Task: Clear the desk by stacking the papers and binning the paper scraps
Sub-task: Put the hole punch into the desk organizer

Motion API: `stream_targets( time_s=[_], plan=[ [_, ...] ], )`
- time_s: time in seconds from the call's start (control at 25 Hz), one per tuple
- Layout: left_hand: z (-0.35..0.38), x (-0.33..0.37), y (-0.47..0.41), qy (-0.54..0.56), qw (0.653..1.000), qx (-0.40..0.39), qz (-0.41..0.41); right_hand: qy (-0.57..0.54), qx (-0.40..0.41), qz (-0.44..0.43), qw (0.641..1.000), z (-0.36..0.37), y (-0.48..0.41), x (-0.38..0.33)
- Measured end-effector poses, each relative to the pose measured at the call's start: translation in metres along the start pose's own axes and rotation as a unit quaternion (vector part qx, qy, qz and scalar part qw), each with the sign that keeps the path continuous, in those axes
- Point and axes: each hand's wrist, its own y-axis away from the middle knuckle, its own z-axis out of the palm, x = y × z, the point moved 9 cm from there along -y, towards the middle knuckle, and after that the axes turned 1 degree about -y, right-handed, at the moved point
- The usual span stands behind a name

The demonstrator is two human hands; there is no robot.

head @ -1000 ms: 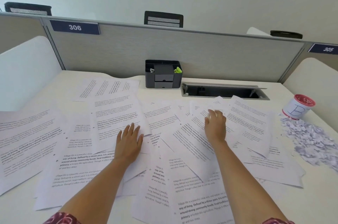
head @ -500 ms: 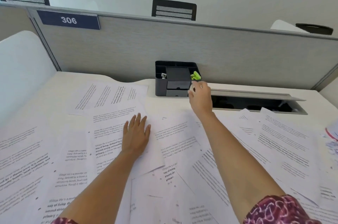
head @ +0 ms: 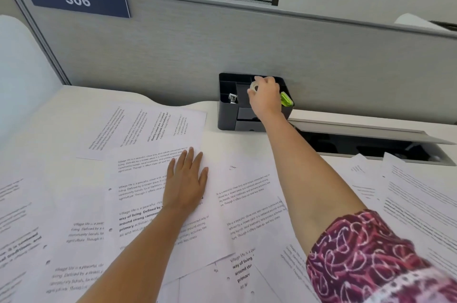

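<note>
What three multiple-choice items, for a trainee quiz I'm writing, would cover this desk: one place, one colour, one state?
1. Where is the right hand? A on a keyboard; B at the black desk organizer; C on a mug.
2. The bright item in the organizer's right end is: A red; B blue; C green.
3. The left hand is: A flat on the papers, fingers straight; B fisted; C gripping a pen.
Answers: B, it pinches a tape roll at the organizer; C, lime green shows beside the wrist; A, its palm lies on printed sheets.
</note>
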Motion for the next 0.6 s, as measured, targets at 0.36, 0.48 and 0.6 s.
stream_targets(
  time_s=[0.36, 0.48, 0.6],
  plan=[
    [0.001, 0.0, 0.0, 0.005, 1.0, 0.007, -0.006, 0.021, -0.015, 0.016, 1.0, 0.018, -0.007, 0.003],
    [0.0, 0.0, 0.0, 0.004, 1.0, 0.006, -0.005, 0.021, 0.039, -0.004, 0.999, 0.005, 0.003, 0.005],
    [0.0, 0.0, 0.001, 0.0, 1.0, 0.008, -0.005, 0.046, 0.054, -0.027, 0.997, 0.005, 0.016, 0.008]
  ],
)
